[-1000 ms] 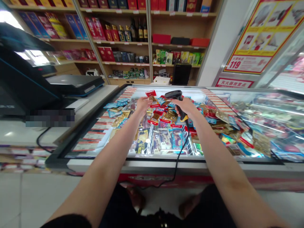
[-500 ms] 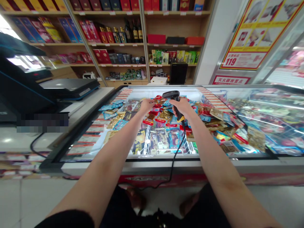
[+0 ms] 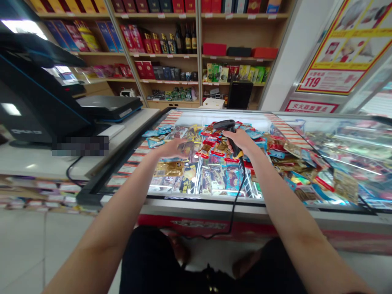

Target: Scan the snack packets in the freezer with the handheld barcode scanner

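Wall poster (image 3: 342,49) — red "119"

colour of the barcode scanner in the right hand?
Black barcode scanner, with a yellow band low on the grip below the right hand; head view.

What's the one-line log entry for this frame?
right hand: grips black corded barcode scanner | left hand: over foil snack packets, grasp blurred

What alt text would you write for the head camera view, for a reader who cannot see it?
A person's right hand grips a corded barcode scanner over a heap of snack packets on a glass-topped display case, while the left hand, blurred, reaches across the packets. A checkout terminal stands to the left, with stocked shop shelves behind.
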Available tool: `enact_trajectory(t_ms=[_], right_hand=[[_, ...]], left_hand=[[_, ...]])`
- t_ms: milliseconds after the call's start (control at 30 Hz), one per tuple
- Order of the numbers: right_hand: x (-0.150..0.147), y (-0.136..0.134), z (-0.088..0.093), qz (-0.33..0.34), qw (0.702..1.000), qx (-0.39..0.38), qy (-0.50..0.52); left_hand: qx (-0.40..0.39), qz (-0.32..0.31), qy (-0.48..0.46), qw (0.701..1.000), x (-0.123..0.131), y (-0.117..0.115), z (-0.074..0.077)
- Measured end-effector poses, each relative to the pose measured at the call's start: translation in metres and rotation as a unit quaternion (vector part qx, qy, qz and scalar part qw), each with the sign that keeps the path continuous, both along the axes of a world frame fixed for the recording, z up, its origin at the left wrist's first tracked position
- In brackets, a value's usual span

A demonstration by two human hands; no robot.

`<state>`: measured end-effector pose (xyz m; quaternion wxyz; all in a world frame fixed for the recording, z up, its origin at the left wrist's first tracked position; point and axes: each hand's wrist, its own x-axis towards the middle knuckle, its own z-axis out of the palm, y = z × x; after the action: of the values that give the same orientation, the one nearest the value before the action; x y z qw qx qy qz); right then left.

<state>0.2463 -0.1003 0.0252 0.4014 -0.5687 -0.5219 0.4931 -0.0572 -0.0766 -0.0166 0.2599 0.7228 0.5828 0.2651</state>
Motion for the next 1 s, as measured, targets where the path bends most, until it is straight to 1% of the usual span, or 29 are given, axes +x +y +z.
enact_trajectory(t_ms=[67, 133, 233, 333, 433, 533, 633, 733, 833, 900, 967, 1000], right_hand=[[-0.004, 0.001, -0.001, 0.01, 1.0, -0.007, -0.01], [-0.009, 0.002, -0.002, 0.024, 0.999, -0.007, -0.021], [-0.018, 0.004, -0.004, 0.048, 0.999, 0.002, -0.026], [-0.027, 0.003, -0.003, 0.06, 0.998, 0.011, -0.026], [-0.035, 0.004, 0.0, 0.068, 0.997, 0.017, -0.026], [-0.04, 0.007, 0.001, 0.08, 0.996, 0.02, -0.046], [-0.046, 0.01, 0.002, 0.086, 0.994, 0.017, -0.07], [-0.052, 0.01, 0.004, 0.08, 0.994, 0.014, -0.067], [-0.056, 0.007, 0.004, 0.076, 0.995, 0.018, -0.062], [-0.056, 0.005, 0.003, 0.077, 0.995, 0.02, -0.068], [-0.055, 0.005, 0.001, 0.079, 0.994, 0.02, -0.068], [-0.054, 0.006, -0.001, 0.079, 0.994, 0.019, -0.067]], left_hand=[[-0.027, -0.018, 0.05, 0.998, -0.024, -0.016, -0.003], [-0.047, -0.023, 0.106, 0.993, -0.042, -0.026, -0.01], [-0.023, -0.027, 0.145, 0.989, -0.052, -0.03, -0.021], [0.019, -0.023, 0.15, 0.988, -0.047, -0.018, -0.027], [0.051, 0.013, 0.164, 0.985, -0.037, -0.001, -0.026], [0.062, 0.057, 0.173, 0.981, -0.029, 0.018, -0.024], [0.084, 0.092, 0.144, 0.982, -0.021, 0.036, -0.026], [0.108, 0.132, 0.106, 0.98, -0.013, 0.051, -0.033], [0.139, 0.198, 0.069, 0.968, -0.004, 0.061, -0.037], [0.161, 0.247, 0.019, 0.955, 0.001, 0.066, -0.035], [0.154, 0.286, -0.05, 0.944, 0.005, 0.069, -0.03], [0.143, 0.295, -0.088, 0.941, 0.006, 0.071, -0.027]])
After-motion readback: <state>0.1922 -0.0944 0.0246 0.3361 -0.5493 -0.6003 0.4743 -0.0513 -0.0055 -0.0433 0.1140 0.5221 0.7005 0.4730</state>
